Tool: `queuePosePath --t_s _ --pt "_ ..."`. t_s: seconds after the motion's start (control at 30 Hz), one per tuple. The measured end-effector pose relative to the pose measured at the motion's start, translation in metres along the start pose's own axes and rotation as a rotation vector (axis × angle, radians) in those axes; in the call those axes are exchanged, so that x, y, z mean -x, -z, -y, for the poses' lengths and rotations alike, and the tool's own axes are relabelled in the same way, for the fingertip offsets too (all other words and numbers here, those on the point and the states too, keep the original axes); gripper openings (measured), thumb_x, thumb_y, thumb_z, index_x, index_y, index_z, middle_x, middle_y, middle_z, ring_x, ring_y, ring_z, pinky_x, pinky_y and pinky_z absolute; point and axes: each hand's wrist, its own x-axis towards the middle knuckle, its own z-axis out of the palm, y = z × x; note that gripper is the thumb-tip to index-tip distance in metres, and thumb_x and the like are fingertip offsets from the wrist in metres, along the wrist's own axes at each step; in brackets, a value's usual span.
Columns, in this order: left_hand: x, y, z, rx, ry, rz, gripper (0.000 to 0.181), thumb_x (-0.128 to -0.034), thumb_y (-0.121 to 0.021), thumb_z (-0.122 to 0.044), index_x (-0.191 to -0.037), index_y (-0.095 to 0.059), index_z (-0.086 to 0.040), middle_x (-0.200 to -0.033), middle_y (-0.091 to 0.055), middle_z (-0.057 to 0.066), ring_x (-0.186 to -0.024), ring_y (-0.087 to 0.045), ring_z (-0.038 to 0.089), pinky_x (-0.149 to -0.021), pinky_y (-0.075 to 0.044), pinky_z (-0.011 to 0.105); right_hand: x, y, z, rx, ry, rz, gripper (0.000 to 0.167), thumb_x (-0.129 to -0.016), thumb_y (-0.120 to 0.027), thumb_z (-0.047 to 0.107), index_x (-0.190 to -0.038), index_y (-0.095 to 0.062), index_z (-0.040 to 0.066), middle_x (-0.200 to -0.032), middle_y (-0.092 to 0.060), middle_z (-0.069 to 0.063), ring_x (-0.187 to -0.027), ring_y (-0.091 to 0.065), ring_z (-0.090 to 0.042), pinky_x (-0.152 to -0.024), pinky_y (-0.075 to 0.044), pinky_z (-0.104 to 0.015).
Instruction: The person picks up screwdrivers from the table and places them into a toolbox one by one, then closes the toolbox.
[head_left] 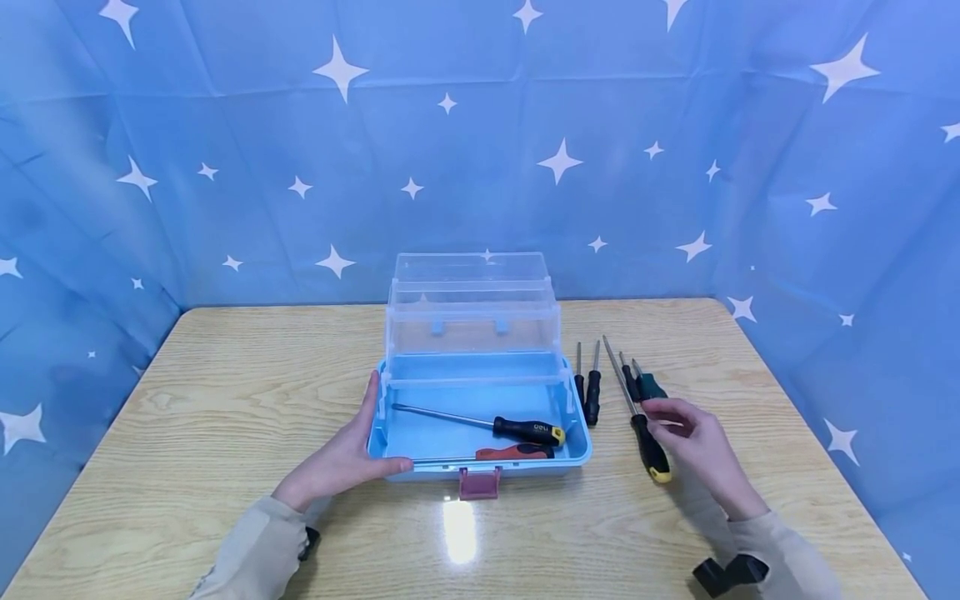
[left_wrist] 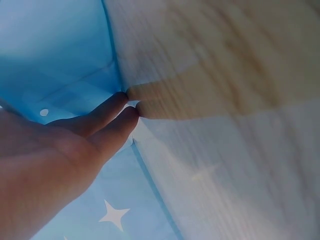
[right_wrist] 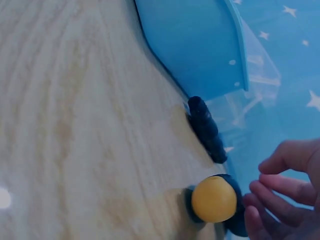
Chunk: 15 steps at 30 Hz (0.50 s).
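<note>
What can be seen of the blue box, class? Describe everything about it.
The light-blue box looks like plastic. Its clear lid stands open at the back, and a purplish latch sits at the front. The box rests upright on the wood-patterned table, with a black-and-yellow-handled screwdriver and a red-handled screwdriver lying inside. The person's left hand touches its left side and front corner.

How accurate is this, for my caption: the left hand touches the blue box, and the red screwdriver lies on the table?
Not quite: the head view shows the red screwdriver lying inside the blue box. The left hand touches it.
</note>
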Motion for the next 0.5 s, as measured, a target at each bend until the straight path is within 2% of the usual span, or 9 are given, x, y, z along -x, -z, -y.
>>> queuePosePath --t_s 0.23,0.5 --pt "0.000 0.000 0.000 0.003 -0.006 0.002 0.122 -0.0821 -0.078 -0.032 -0.151 0.021 -0.018 -0.159 0.011 0.016 -0.143 0.003 0.041 -0.107 -0.011 0.065 0.004 -0.006 -0.004 -0.027 -0.039 -0.027 0.034 -0.092 -0.062 -0.001 -0.123 -0.055 -0.013 -0.121 -0.057 -0.031 -0.097 -0.059 -0.001 -0.079 -0.048 -0.012" --pt "-0.001 0.000 0.001 0.010 -0.001 0.002 0.121 -0.0820 -0.078 -0.032 -0.151 0.021 -0.021 -0.160 0.011 0.014 -0.143 0.004 0.041 -0.107 -0.010 0.066 0.009 -0.012 -0.006 0.047 -0.063 -0.045 0.038 -0.092 -0.066 0.006 -0.125 -0.055 -0.010 -0.120 -0.058 -0.029 -0.099 -0.059 -0.008 -0.079 -0.046 -0.010"
